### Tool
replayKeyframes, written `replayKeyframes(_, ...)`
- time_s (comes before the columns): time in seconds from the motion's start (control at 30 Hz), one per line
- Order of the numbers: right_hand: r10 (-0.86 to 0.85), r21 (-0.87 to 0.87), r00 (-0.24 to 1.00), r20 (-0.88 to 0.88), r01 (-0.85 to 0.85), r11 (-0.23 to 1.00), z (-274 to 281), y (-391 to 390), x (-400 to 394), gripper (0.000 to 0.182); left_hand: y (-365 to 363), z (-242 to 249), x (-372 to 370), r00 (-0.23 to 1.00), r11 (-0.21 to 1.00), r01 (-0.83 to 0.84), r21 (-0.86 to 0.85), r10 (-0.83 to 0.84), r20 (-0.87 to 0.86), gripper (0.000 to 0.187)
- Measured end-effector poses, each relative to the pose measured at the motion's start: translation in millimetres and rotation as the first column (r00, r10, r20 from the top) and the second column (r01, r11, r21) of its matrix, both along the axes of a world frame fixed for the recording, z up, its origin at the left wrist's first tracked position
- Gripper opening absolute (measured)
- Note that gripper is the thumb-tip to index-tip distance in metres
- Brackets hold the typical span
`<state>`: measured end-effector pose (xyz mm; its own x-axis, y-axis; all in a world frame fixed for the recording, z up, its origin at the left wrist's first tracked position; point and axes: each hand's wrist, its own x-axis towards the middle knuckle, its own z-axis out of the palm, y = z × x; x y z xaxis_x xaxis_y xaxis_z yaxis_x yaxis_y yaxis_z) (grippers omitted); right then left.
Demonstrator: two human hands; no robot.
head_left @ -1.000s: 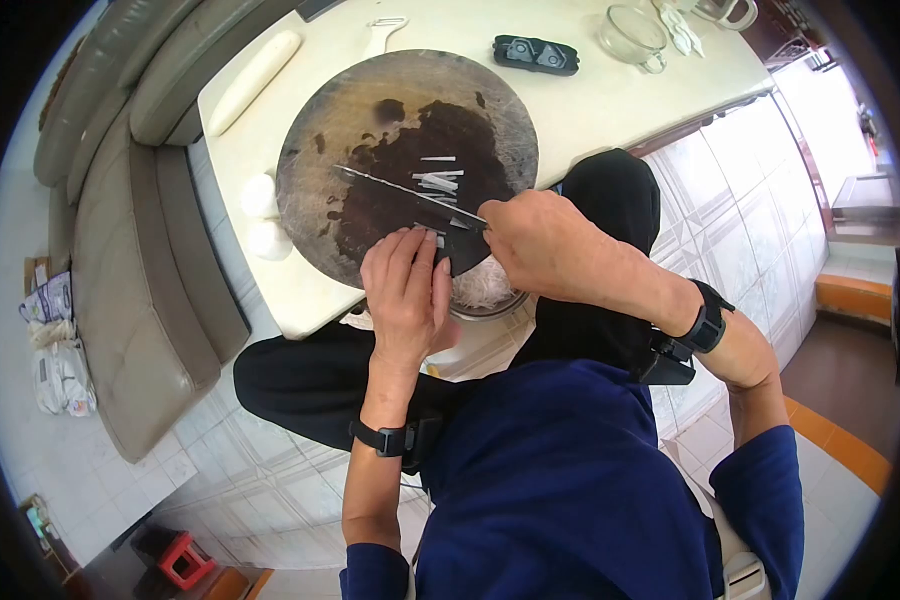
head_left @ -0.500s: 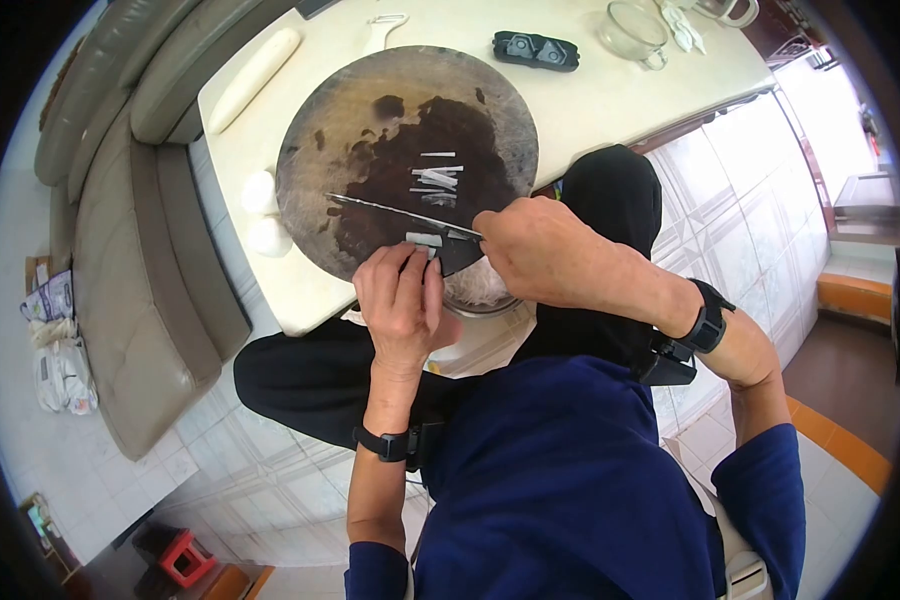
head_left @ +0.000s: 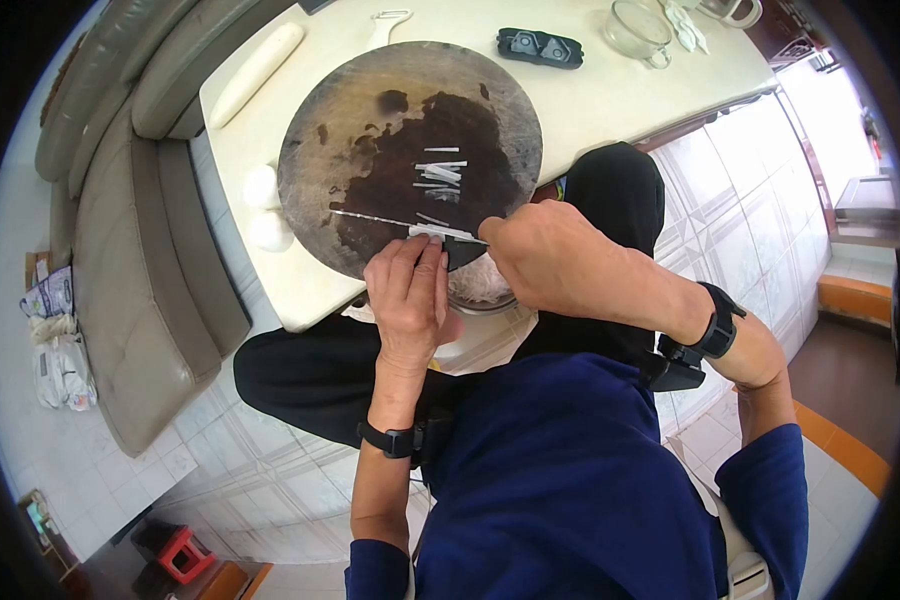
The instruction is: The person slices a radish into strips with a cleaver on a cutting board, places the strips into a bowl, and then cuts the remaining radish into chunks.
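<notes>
white daikon lying at the far left of my counter, near the corner. two white round pieces sit by the counter's left edge, one behind the other. black two-slot sharpener at the far side, glass bowl to its right. white peeler handle near the far edge. grey cushioned bench left of the counter. packets on the tiled floor beside it. red stool lower left.
</notes>
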<state>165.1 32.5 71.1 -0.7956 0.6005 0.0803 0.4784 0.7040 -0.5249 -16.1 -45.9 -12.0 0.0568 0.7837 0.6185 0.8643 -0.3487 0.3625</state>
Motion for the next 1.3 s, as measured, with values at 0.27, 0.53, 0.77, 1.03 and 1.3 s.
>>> replayKeyframes(0.27,0.038,0.022,0.997,0.065,-0.040,0.999,0,-4,-3,0.007,-4,3,-2,0.999,0.998,0.035,-0.051,-0.037,-0.027,0.028)
replayKeyframes(0.53,0.144,0.081,0.985,0.095,-0.152,0.985,1,-5,-21,0.012,-8,5,1,0.999,0.992,0.021,-0.121,-0.025,-0.035,0.028)
replayKeyframes(0.77,0.088,0.081,0.994,0.060,-0.093,0.992,-3,-4,-25,0.005,-10,4,1,0.998,0.993,0.021,-0.120,-0.027,-0.050,0.032)
replayKeyframes(1.03,0.075,0.003,0.995,0.065,-0.075,0.997,-7,5,-25,0.010,-10,1,2,0.998,0.994,0.017,-0.108,-0.022,-0.051,0.035)
replayKeyframes(1.3,0.040,-0.023,0.997,0.067,-0.038,0.999,-4,-1,-16,0.008,-9,0,3,0.999,0.996,0.003,-0.092,-0.007,-0.046,0.033)
